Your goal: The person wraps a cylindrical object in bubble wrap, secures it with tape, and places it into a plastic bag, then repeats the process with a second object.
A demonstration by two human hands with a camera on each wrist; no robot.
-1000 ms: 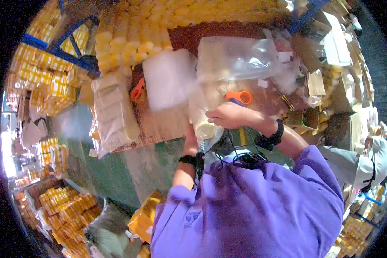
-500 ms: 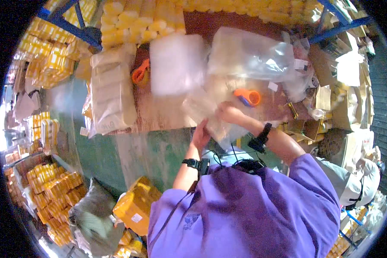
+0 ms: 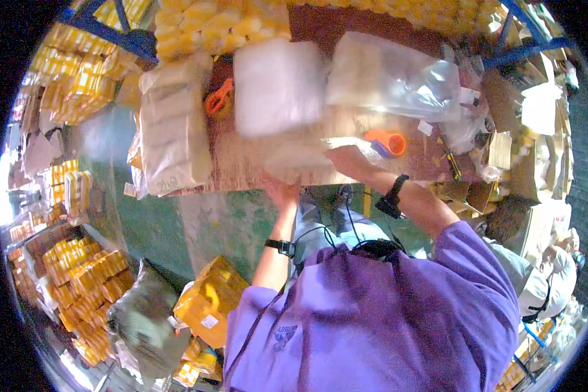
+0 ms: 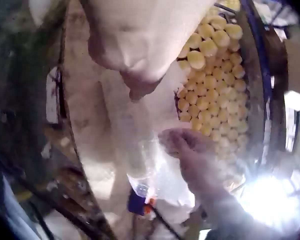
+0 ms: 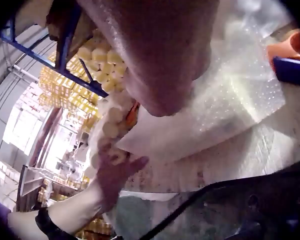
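A translucent bubble-wrap bag (image 3: 300,163) lies along the front of the wooden table (image 3: 232,160), blurred in the head view. Its bubbled surface (image 5: 235,90) shows better in the right wrist view. My right hand (image 3: 349,163) is at the bag's right part; in the left wrist view the fingers of that right hand (image 4: 182,147) pinch the plastic. At the bag's left end, by the table edge, is my left hand (image 3: 281,191). The right wrist view has this left hand (image 5: 115,172) with thumb and fingers spread apart. An orange-and-blue tape dispenser (image 3: 389,142) lies just right of the bag.
A stack of white sheets (image 3: 277,88) and a pile of clear plastic bags (image 3: 392,75) lie behind. Wrapped brown packs (image 3: 173,130) stand at the left beside an orange tool (image 3: 219,98). Several yellow-white rolls (image 3: 222,26) are stacked at the back. A yellow box (image 3: 212,300) is on the floor.
The bag, held upright near my body with a pale roll showing at its end, has been laid flat on the table. My left hand has moved left, and the hands are farther apart.
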